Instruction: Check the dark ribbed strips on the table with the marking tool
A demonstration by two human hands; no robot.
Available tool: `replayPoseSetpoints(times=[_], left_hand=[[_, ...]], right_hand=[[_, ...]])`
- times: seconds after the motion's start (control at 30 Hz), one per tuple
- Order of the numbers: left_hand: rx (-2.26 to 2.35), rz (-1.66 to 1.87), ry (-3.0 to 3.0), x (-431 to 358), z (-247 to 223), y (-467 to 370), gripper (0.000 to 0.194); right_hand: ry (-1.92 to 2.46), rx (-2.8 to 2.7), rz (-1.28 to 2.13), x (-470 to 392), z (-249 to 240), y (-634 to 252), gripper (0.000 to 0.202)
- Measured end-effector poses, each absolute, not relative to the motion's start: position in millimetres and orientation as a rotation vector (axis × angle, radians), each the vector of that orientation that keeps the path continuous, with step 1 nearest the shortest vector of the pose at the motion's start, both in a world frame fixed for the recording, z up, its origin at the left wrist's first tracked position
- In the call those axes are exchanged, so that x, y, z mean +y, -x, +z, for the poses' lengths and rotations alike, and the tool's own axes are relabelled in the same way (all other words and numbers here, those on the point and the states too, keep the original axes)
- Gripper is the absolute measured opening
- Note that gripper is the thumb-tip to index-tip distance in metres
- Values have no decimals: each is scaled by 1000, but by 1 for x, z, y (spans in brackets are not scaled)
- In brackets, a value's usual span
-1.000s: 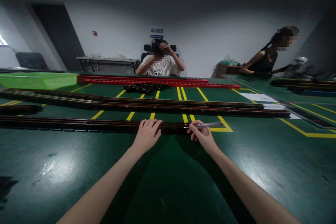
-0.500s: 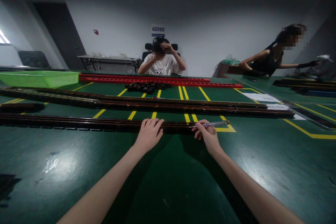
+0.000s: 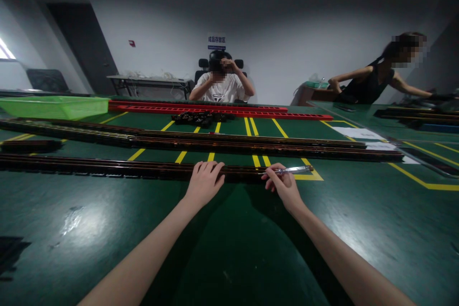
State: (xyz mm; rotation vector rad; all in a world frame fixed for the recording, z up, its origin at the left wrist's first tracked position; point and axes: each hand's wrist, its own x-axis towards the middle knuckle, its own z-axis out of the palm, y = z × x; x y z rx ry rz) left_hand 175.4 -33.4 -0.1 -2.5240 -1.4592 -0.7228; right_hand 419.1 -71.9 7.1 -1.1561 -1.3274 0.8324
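A long dark rail lies across the green table in front of me. My left hand rests flat on it, fingers curled over its top near the right end. My right hand grips a slim clear-handled screwdriver, held level with its handle pointing right and its tip at the rail's right end. Both forearms reach in from the bottom of the view.
Two more long dark rails lie farther back, then a heap of small black parts, red rails and a green tray. One person sits opposite; another person leans over the right table. White papers lie right.
My hands have hardly moved; the screwdriver shifted slightly right. The person at the right stretched an arm farther out to the right over the other table.
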Motion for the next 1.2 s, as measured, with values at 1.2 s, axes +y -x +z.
replayPoseSetpoints(times=[1.2], left_hand=[[-1545, -704, 2428, -37, 4, -177, 34]], right_hand=[[1208, -1417, 805, -72, 7, -412, 38]])
